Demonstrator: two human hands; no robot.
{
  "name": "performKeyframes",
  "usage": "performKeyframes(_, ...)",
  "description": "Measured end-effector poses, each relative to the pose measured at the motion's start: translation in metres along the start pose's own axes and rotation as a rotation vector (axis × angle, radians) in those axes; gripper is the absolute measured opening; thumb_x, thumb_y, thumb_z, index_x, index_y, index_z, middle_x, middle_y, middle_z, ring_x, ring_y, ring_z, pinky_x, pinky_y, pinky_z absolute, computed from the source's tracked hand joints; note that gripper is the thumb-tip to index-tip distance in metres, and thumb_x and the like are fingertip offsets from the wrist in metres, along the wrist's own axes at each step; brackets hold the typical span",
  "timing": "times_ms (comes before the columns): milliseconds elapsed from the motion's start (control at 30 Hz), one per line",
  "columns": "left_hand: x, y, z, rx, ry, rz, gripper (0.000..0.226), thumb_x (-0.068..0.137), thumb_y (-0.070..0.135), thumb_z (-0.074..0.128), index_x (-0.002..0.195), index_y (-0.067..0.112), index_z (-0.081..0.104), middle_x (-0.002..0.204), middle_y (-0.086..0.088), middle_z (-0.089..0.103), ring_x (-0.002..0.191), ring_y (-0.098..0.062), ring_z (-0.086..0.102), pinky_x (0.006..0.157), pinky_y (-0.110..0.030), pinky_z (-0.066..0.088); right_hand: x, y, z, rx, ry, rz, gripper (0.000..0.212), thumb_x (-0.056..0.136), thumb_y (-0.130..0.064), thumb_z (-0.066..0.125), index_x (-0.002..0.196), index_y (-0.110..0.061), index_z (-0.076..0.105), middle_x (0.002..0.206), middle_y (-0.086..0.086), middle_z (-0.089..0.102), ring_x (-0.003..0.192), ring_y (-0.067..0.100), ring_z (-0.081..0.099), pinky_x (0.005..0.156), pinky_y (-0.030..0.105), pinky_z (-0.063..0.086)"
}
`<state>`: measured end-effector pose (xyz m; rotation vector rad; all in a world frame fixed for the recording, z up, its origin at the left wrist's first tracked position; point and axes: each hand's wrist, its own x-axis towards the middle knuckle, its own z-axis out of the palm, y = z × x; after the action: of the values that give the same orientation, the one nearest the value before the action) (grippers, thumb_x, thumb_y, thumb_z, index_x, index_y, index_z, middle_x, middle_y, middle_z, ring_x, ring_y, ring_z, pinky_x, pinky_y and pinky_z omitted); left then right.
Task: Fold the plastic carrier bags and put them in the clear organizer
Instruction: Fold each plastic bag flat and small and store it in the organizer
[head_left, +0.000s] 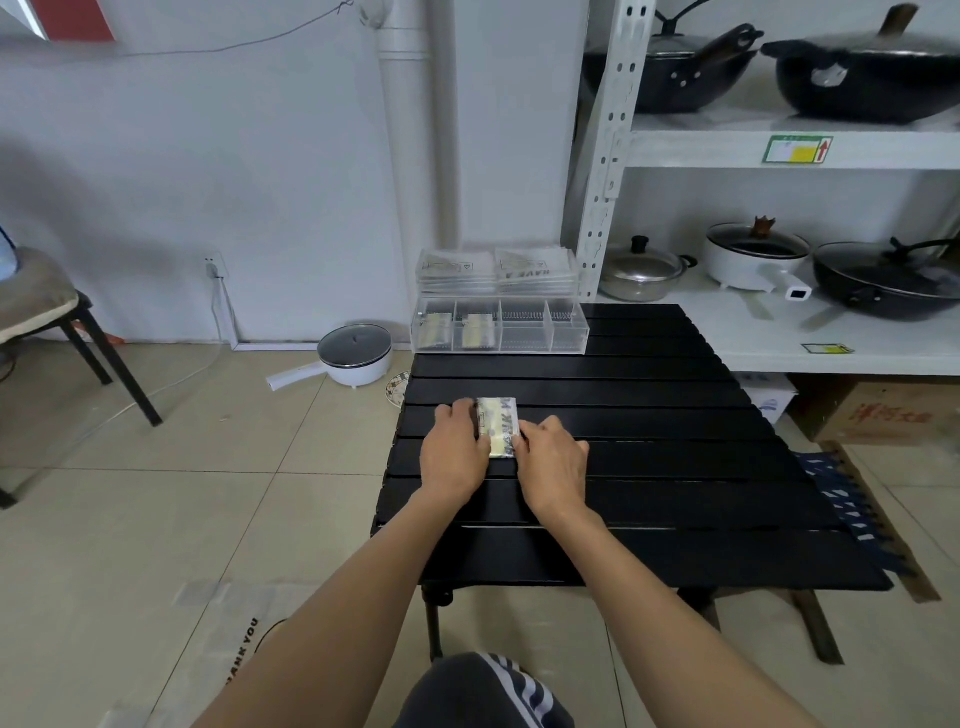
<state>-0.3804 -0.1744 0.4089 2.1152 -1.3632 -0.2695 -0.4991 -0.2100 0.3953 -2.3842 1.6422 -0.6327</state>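
A plastic carrier bag (500, 423), folded into a small packet with dark print, lies on the black slatted table (649, 467). My left hand (453, 451) holds the packet's left edge, fingers curled over it. My right hand (551, 465) pinches its lower right corner. At the table's far edge stands the clear organizer (524, 332) with several compartments. Its two left compartments each hold a folded bag (478, 332). The open lid (496, 270) stands up behind the organizer.
An unfolded clear bag (228, 639) with dark print lies on the tiled floor at lower left. A white electric pot (353, 356) sits on the floor left of the table. A white shelf (779, 332) with pots and woks stands right. A chair (47, 312) is at far left.
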Motion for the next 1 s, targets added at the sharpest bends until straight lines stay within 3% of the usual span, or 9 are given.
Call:
performKeyframes(67, 0.001, -0.001, 0.000, 0.024, -0.015, 0.039, 0.051, 0.091, 0.019, 0.056, 0.139, 0.024, 0.038, 0.121, -0.006, 0.043, 0.091, -0.026, 0.060, 0.077, -0.036, 0.050, -0.001, -0.002, 0.000, 0.023, -0.006, 0.016, 0.035, 0.101, -0.027, 0.047, 0.136, -0.023, 0.047, 0.114, 0.004, 0.053, 0.098, 0.023, 0.057, 0.090, 0.038, 0.038)
performKeyframes(133, 0.001, -0.002, 0.001, 0.077, -0.034, 0.078, 0.045, 0.093, 0.018, 0.052, 0.137, 0.025, 0.043, 0.120, -0.005, 0.041, 0.088, -0.025, 0.059, 0.076, -0.037, 0.052, -0.002, -0.003, -0.001, 0.067, -0.018, 0.004, 0.051, 0.099, -0.020, 0.051, 0.147, -0.025, 0.032, 0.115, 0.005, 0.049, 0.097, 0.024, 0.055, 0.091, 0.038, 0.039)
performKeyframes(267, 0.000, -0.002, 0.004, 0.170, -0.050, 0.098, 0.028, 0.095, 0.019, 0.047, 0.123, 0.014, 0.052, 0.117, -0.004, 0.039, 0.081, -0.022, 0.055, 0.067, -0.036, 0.050, -0.006, -0.001, -0.001, 0.037, 0.052, -0.133, 0.036, 0.090, -0.004, 0.057, 0.123, -0.017, 0.056, 0.104, 0.004, 0.046, 0.086, 0.019, 0.047, 0.080, 0.034, 0.043)
performKeyframes(433, 0.001, -0.001, 0.003, 0.136, -0.091, 0.060, 0.039, 0.096, 0.020, 0.048, 0.134, 0.014, 0.047, 0.128, -0.006, 0.039, 0.095, -0.023, 0.058, 0.078, -0.035, 0.051, -0.007, -0.004, -0.002, -0.039, 0.008, -0.133, 0.029, 0.090, 0.001, 0.052, 0.117, -0.010, 0.055, 0.112, 0.008, 0.046, 0.099, 0.023, 0.043, 0.084, 0.033, 0.038)
performKeyframes(533, 0.004, 0.002, 0.002, -0.024, -0.093, -0.044, 0.044, 0.092, 0.015, 0.053, 0.136, 0.018, 0.050, 0.132, -0.009, 0.047, 0.106, -0.026, 0.058, 0.087, -0.033, 0.046, -0.007, -0.003, -0.002, -0.050, -0.005, -0.140, 0.035, 0.091, 0.000, 0.052, 0.125, -0.011, 0.052, 0.114, 0.007, 0.044, 0.101, 0.022, 0.041, 0.086, 0.032, 0.037)
performKeyframes(633, 0.008, 0.006, 0.000, -0.238, -0.066, -0.194, 0.045, 0.087, 0.005, 0.056, 0.129, 0.021, 0.058, 0.128, -0.003, 0.058, 0.110, -0.020, 0.059, 0.089, -0.030, 0.046, -0.007, -0.002, -0.002, -0.023, -0.014, -0.131, 0.035, 0.095, -0.005, 0.051, 0.129, -0.013, 0.051, 0.113, 0.005, 0.042, 0.092, 0.018, 0.033, 0.085, 0.031, 0.038)
performKeyframes(800, 0.016, 0.016, -0.005, -0.812, -0.091, -0.446, 0.036, 0.081, -0.017, 0.052, 0.088, 0.014, 0.068, 0.095, -0.010, 0.064, 0.084, -0.021, 0.062, 0.087, -0.040, 0.055, -0.005, 0.002, -0.002, 0.113, -0.036, -0.056, 0.032, 0.095, -0.004, 0.050, 0.124, -0.017, 0.056, 0.110, 0.003, 0.045, 0.092, 0.019, 0.037, 0.083, 0.034, 0.045)
performKeyframes(900, 0.016, 0.017, -0.008, -0.902, -0.082, -0.484, 0.034, 0.080, -0.019, 0.052, 0.079, 0.011, 0.067, 0.088, -0.013, 0.064, 0.079, -0.023, 0.063, 0.077, -0.030, 0.057, -0.004, 0.003, 0.002, 0.093, -0.025, -0.087, 0.037, 0.093, -0.004, 0.052, 0.125, -0.022, 0.059, 0.106, 0.000, 0.044, 0.093, 0.017, 0.040, 0.083, 0.031, 0.045)
performKeyframes(1000, 0.013, 0.014, -0.008, -0.955, -0.086, -0.471, 0.031, 0.080, -0.019, 0.052, 0.087, 0.006, 0.069, 0.098, -0.017, 0.066, 0.085, -0.023, 0.064, 0.076, -0.024, 0.056, -0.001, 0.003, 0.003, 0.147, -0.035, -0.061, 0.040, 0.096, -0.005, 0.049, 0.131, -0.023, 0.057, 0.108, 0.001, 0.047, 0.099, 0.019, 0.046, 0.087, 0.032, 0.044)
